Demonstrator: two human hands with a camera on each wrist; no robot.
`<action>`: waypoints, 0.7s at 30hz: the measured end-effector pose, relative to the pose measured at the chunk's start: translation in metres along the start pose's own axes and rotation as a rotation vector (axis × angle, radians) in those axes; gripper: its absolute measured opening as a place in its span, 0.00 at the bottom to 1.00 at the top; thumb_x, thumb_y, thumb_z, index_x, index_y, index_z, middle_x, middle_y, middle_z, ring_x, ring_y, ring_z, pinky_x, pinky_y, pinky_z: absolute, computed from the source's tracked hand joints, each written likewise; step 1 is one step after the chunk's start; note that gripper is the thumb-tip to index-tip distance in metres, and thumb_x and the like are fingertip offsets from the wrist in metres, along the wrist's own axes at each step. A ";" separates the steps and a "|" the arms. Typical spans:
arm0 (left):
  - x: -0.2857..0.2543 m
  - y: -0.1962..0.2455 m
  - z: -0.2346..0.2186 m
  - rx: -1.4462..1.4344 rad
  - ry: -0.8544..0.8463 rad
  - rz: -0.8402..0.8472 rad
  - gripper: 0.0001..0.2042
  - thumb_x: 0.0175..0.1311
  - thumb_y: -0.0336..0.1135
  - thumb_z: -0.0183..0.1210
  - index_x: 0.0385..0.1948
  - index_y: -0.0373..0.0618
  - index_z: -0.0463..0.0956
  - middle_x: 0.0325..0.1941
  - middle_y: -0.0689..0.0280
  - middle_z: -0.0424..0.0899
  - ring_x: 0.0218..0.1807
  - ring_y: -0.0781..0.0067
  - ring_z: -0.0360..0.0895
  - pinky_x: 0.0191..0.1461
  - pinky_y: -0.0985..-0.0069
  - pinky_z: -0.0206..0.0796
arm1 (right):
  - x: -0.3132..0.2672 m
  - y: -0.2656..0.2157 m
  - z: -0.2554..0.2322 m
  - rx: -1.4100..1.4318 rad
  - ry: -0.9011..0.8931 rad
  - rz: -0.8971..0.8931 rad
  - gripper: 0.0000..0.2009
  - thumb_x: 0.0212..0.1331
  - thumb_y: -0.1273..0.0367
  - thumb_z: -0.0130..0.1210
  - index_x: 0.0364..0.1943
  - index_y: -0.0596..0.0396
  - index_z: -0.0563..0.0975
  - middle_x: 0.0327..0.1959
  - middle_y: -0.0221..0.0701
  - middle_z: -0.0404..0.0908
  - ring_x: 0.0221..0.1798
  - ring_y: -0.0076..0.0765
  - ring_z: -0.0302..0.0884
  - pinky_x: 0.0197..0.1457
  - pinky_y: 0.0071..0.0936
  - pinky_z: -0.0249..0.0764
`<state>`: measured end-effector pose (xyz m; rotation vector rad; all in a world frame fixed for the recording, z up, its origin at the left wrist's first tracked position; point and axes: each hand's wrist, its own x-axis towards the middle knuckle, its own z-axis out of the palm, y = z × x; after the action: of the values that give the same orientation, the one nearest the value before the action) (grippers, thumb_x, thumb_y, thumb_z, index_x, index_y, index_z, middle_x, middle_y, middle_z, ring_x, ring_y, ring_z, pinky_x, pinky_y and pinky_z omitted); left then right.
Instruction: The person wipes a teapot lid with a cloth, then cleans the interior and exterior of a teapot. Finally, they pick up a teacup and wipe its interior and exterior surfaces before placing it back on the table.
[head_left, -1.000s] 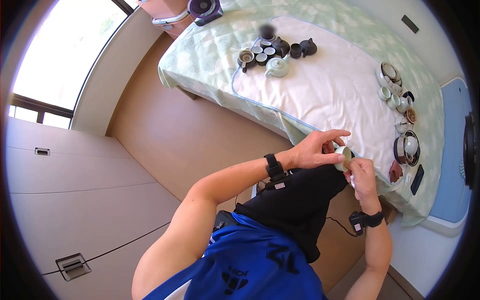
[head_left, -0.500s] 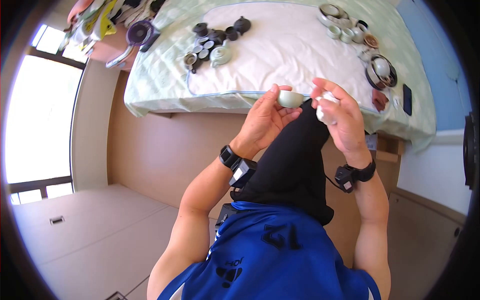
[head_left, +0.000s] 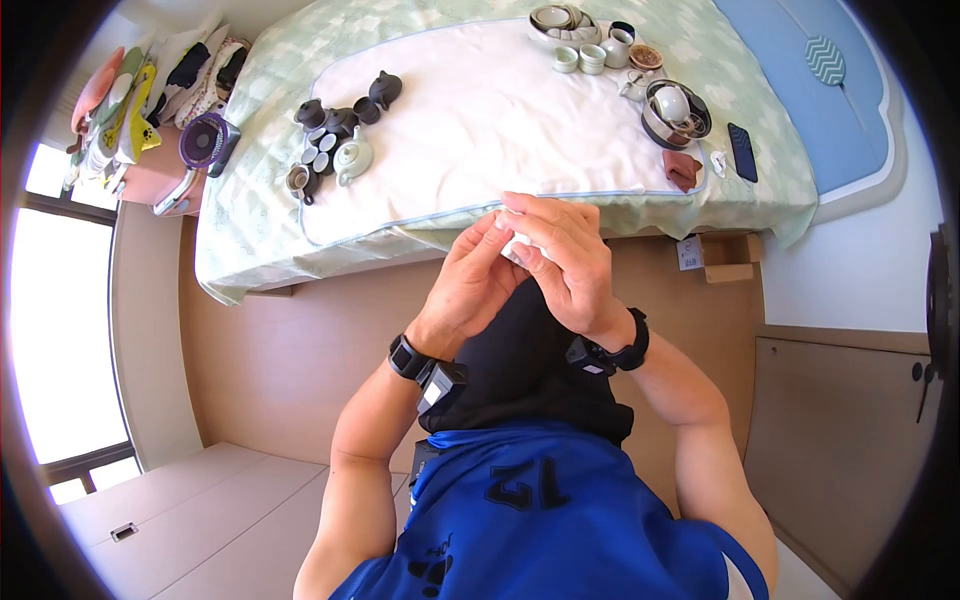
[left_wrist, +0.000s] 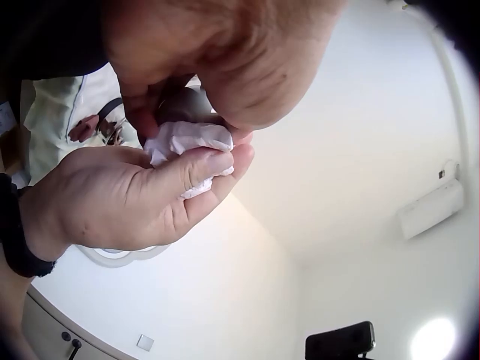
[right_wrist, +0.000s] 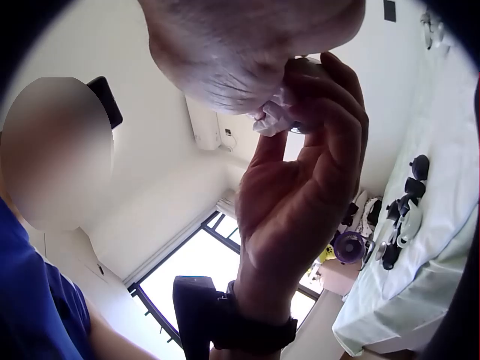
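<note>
Both hands meet above the person's lap, in front of the bed edge. My left hand [head_left: 463, 285] holds a small pale green teacup [left_wrist: 187, 103], which the fingers mostly hide. A crumpled white cloth [left_wrist: 191, 142] is pinched between the thumb and fingers of my right hand [head_left: 572, 262], pressed up against the cup. From the right wrist camera, the left hand [right_wrist: 296, 184] curls up around the cup from below, and a bit of the cloth shows between the two hands.
On the bed's white pad [head_left: 450, 130], dark teapots and cups stand at left with a pale green teapot [head_left: 353, 158]. Pale cups and bowls sit at right, near a steel bowl [head_left: 660, 130], a brown cloth [head_left: 681, 170] and a phone [head_left: 741, 152]. A purple fan [head_left: 205, 142] stands far left.
Half a second ago the hands were apart, with the cup in the left and the cloth in the right. They have come together, cloth against cup. The head view has swung to the right.
</note>
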<state>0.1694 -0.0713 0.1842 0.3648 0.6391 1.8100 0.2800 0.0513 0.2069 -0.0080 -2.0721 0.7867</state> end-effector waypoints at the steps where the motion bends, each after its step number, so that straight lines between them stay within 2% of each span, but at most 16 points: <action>1: 0.002 0.001 0.002 0.021 -0.004 -0.004 0.16 0.84 0.42 0.50 0.60 0.42 0.76 0.56 0.64 0.84 0.59 0.73 0.80 0.64 0.68 0.75 | -0.003 0.000 0.000 0.026 0.003 0.036 0.12 0.64 0.74 0.64 0.51 0.57 0.85 0.53 0.36 0.89 0.49 0.41 0.84 0.58 0.34 0.68; 4: 0.003 0.000 -0.008 0.026 -0.043 -0.051 0.17 0.85 0.43 0.49 0.62 0.42 0.75 0.58 0.61 0.83 0.59 0.70 0.80 0.63 0.65 0.75 | -0.004 -0.002 -0.003 0.184 -0.025 0.262 0.11 0.66 0.74 0.62 0.51 0.57 0.85 0.52 0.38 0.89 0.46 0.38 0.83 0.58 0.34 0.68; 5: 0.005 0.001 -0.013 0.022 -0.066 -0.067 0.18 0.85 0.44 0.48 0.63 0.41 0.74 0.60 0.60 0.82 0.59 0.69 0.80 0.63 0.64 0.75 | -0.005 0.003 -0.005 0.186 -0.060 0.311 0.10 0.72 0.72 0.58 0.52 0.58 0.85 0.49 0.39 0.90 0.40 0.28 0.83 0.50 0.29 0.73; 7: 0.005 0.002 -0.017 -0.010 -0.074 -0.076 0.19 0.85 0.45 0.47 0.63 0.41 0.74 0.58 0.59 0.83 0.55 0.66 0.82 0.58 0.67 0.76 | -0.004 0.010 -0.002 0.687 0.044 0.688 0.11 0.77 0.70 0.55 0.53 0.59 0.85 0.47 0.38 0.90 0.39 0.20 0.81 0.41 0.20 0.75; 9: 0.005 0.009 -0.017 -0.010 -0.130 -0.113 0.20 0.85 0.46 0.47 0.64 0.40 0.73 0.58 0.58 0.83 0.54 0.66 0.82 0.56 0.68 0.76 | 0.003 0.022 0.004 0.702 0.261 0.722 0.12 0.79 0.68 0.53 0.53 0.59 0.84 0.45 0.36 0.90 0.39 0.17 0.81 0.36 0.16 0.75; 10: 0.005 0.012 -0.012 0.022 -0.062 -0.136 0.21 0.85 0.47 0.46 0.64 0.40 0.72 0.57 0.58 0.84 0.52 0.65 0.83 0.55 0.68 0.76 | 0.006 0.021 -0.001 0.694 0.268 0.714 0.11 0.78 0.69 0.54 0.53 0.60 0.83 0.46 0.37 0.90 0.41 0.20 0.83 0.40 0.20 0.78; 13: 0.006 0.007 -0.017 0.101 0.066 -0.140 0.23 0.85 0.50 0.44 0.65 0.40 0.72 0.56 0.59 0.84 0.50 0.66 0.83 0.55 0.68 0.76 | 0.008 0.007 -0.005 0.361 0.087 0.457 0.10 0.77 0.70 0.55 0.52 0.61 0.83 0.47 0.38 0.89 0.40 0.21 0.83 0.42 0.21 0.78; 14: 0.007 0.006 -0.015 0.066 0.056 -0.134 0.23 0.85 0.51 0.44 0.65 0.40 0.72 0.55 0.59 0.85 0.50 0.66 0.83 0.55 0.68 0.76 | 0.004 0.004 -0.004 0.294 0.002 0.412 0.10 0.75 0.71 0.57 0.51 0.62 0.84 0.45 0.36 0.90 0.38 0.22 0.83 0.42 0.22 0.77; 17: 0.007 0.007 -0.012 -0.020 0.019 -0.145 0.24 0.85 0.52 0.44 0.65 0.41 0.72 0.54 0.59 0.86 0.49 0.68 0.84 0.56 0.68 0.76 | 0.001 0.012 0.008 0.185 0.017 0.239 0.09 0.74 0.72 0.57 0.50 0.62 0.84 0.42 0.36 0.89 0.36 0.24 0.82 0.42 0.22 0.77; 18: 0.008 0.007 -0.017 -0.042 0.009 -0.159 0.24 0.85 0.52 0.44 0.65 0.42 0.72 0.53 0.60 0.86 0.49 0.68 0.84 0.56 0.68 0.76 | 0.001 0.009 0.002 0.274 -0.037 0.464 0.10 0.76 0.71 0.56 0.52 0.62 0.83 0.41 0.36 0.89 0.38 0.22 0.82 0.42 0.22 0.77; 21: 0.004 0.009 -0.016 -0.102 0.079 -0.184 0.24 0.84 0.54 0.46 0.65 0.42 0.73 0.53 0.60 0.87 0.49 0.69 0.84 0.56 0.69 0.76 | -0.002 0.030 0.011 0.562 0.210 0.655 0.12 0.78 0.70 0.55 0.56 0.63 0.80 0.42 0.36 0.89 0.38 0.19 0.81 0.41 0.20 0.77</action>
<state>0.1525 -0.0733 0.1768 0.1607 0.6123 1.6789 0.2645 0.0688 0.1845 -0.4557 -1.5847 1.6671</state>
